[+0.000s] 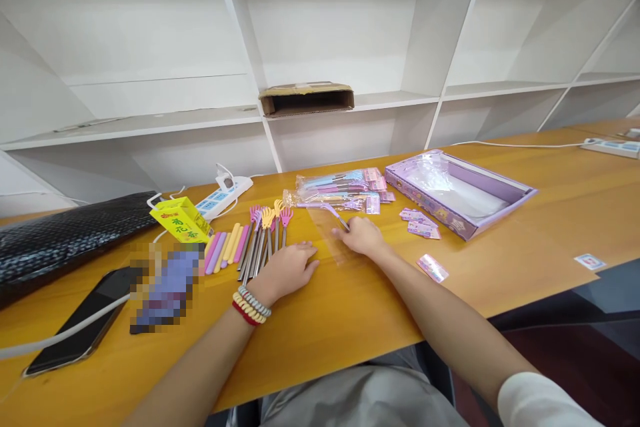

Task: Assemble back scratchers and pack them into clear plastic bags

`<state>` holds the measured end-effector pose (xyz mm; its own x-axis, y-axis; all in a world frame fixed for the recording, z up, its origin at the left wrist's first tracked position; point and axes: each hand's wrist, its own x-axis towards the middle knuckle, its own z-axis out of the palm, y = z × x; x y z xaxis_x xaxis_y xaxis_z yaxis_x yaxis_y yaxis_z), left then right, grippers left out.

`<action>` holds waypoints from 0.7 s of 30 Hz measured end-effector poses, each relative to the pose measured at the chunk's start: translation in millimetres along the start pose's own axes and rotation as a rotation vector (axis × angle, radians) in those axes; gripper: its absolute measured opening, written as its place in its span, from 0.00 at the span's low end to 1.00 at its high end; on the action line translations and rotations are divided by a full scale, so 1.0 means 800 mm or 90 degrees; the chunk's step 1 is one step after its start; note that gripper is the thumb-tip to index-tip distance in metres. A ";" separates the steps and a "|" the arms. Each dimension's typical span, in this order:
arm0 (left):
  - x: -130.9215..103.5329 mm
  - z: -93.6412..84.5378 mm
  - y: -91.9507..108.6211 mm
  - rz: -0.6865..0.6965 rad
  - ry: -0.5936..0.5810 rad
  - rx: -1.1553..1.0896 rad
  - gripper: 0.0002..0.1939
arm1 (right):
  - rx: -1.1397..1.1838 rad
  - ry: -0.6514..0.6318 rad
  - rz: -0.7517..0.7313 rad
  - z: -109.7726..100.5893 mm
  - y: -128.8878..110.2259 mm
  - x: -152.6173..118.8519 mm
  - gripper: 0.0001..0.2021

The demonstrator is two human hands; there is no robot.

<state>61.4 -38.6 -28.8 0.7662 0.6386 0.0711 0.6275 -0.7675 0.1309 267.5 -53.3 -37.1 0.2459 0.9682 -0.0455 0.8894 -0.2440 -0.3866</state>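
My right hand (364,237) is closed around the metal rod of a back scratcher, whose purple end (330,209) points away from me. Under it lies a clear plastic sleeve (327,240), flat on the table. My left hand (289,271) rests on the table with its fingers stretched out and nothing visible in them. Just beyond it are several loose metal rods with claw heads (267,219) in pink, purple and yellow. Coloured handle tubes (227,247) lie in a row to their left. Bagged back scratchers (345,188) are stacked behind my right hand.
A purple open box (465,230) stands at right, with small printed cards (420,224) near it. On the left are a yellow drink carton (181,220), a power strip (223,199), a phone (83,320) and a black package (70,240). A cardboard box (310,99) sits on the shelf.
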 end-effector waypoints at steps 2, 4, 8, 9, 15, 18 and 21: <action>0.011 -0.008 0.005 -0.025 -0.042 0.030 0.15 | 0.010 -0.005 -0.002 -0.001 0.000 -0.001 0.27; 0.020 -0.011 0.011 -0.053 -0.050 0.084 0.16 | 0.020 0.003 0.007 -0.001 0.000 0.000 0.28; 0.027 0.002 0.026 -0.122 0.014 0.176 0.22 | 0.040 0.022 0.039 0.002 0.000 0.003 0.29; 0.027 0.006 0.028 -0.132 0.025 0.184 0.22 | 0.037 0.023 0.042 0.002 0.001 0.004 0.28; 0.025 0.022 0.031 -0.101 0.106 0.172 0.22 | -0.012 0.016 0.028 0.005 0.002 0.005 0.21; 0.023 0.024 0.028 -0.069 0.134 0.151 0.25 | -0.023 0.006 0.016 0.004 0.002 0.003 0.20; 0.021 0.027 0.026 -0.057 0.145 0.115 0.25 | -0.032 -0.004 0.007 0.004 0.001 0.003 0.18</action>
<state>90.4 -44.8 -45.9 0.6688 0.6846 0.2900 0.7212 -0.6921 -0.0295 267.7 -51.1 -40.7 0.2533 0.9658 -0.0559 0.9049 -0.2570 -0.3392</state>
